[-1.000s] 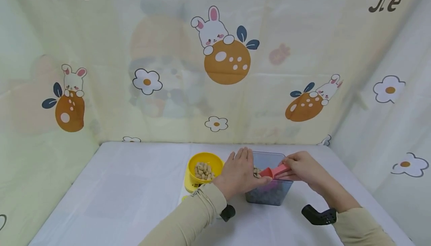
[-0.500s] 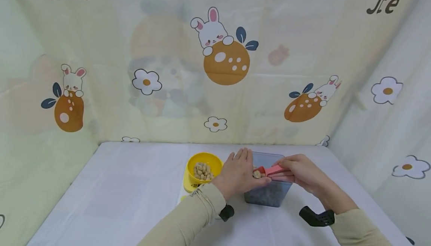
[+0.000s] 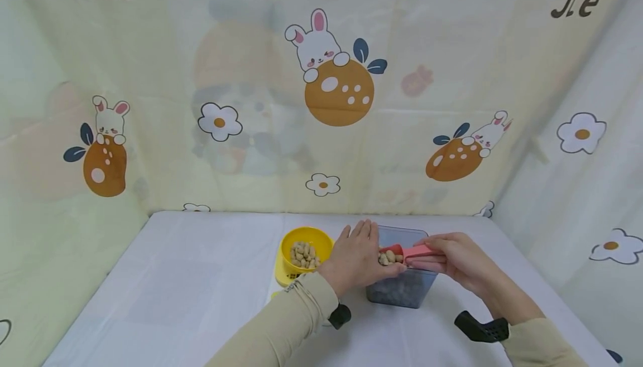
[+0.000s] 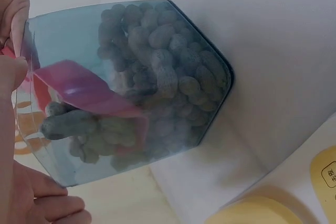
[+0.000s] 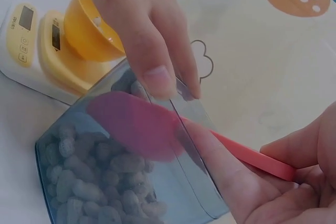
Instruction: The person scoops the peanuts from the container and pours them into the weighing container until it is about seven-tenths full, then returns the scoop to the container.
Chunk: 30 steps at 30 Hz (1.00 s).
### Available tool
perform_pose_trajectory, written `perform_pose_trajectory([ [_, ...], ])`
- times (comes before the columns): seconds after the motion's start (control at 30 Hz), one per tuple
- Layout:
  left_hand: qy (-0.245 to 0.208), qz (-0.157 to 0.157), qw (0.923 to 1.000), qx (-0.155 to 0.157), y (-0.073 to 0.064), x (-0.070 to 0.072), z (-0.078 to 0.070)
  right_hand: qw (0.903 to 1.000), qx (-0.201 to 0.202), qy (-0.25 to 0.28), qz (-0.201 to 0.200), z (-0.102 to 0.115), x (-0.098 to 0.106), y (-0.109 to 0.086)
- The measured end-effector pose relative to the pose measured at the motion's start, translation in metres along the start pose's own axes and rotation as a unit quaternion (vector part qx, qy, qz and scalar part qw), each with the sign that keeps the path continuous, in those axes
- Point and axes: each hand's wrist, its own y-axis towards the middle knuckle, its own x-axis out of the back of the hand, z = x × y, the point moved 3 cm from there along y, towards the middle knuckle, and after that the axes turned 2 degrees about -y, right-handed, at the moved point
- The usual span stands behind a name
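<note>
A clear blue-grey plastic container point(image 3: 399, 294) holds unshelled peanuts point(image 5: 79, 187), plainly visible through its wall in both wrist views. My left hand point(image 3: 354, 258) grips the container at its left side, thumb over the near rim and fingers along the side wall. With my right hand point(image 3: 454, 252) I hold a pinkish-red scoop point(image 3: 417, 251) by its handle, thumb above and fingers beneath. The scoop's bowl point(image 4: 79, 85) sits just inside the container near the rim, with several peanuts point(image 3: 389, 257) in it, above the rest of the pile.
Left of the container, a yellow bowl point(image 3: 310, 237) with peanuts in it stands on a yellow and white kitchen scale point(image 5: 39, 40). A white cloth covers the table point(image 3: 191, 289). Behind it hangs a patterned curtain point(image 3: 261, 188).
The scoop has risen and levelled, and its load of peanuts now shows; over the last half second it shifted slightly right with my right hand. My left hand keeps its place on the container.
</note>
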Motion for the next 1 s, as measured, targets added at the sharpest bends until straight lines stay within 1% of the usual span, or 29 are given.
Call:
perform_pose_trajectory([
  [0.33,-0.002,0.001,1.0,-0.003,-0.001,0.001,-0.001,0.9978,-0.013,0.065,0.005,-0.002,0.007,-0.009],
  [0.5,-0.008,-0.003,1.0,-0.002,-0.001,0.001,0.0,0.9948,-0.015,0.101,-0.005,-0.004,0.006,-0.011],
  [0.67,-0.013,-0.005,0.9999,-0.003,-0.001,0.003,0.001,0.9915,-0.005,0.129,-0.017,-0.007,0.005,-0.011],
  [1.0,-0.012,-0.008,0.9999,-0.009,-0.002,0.003,0.0,0.9865,-0.004,0.155,-0.052,-0.012,0.006,-0.014],
])
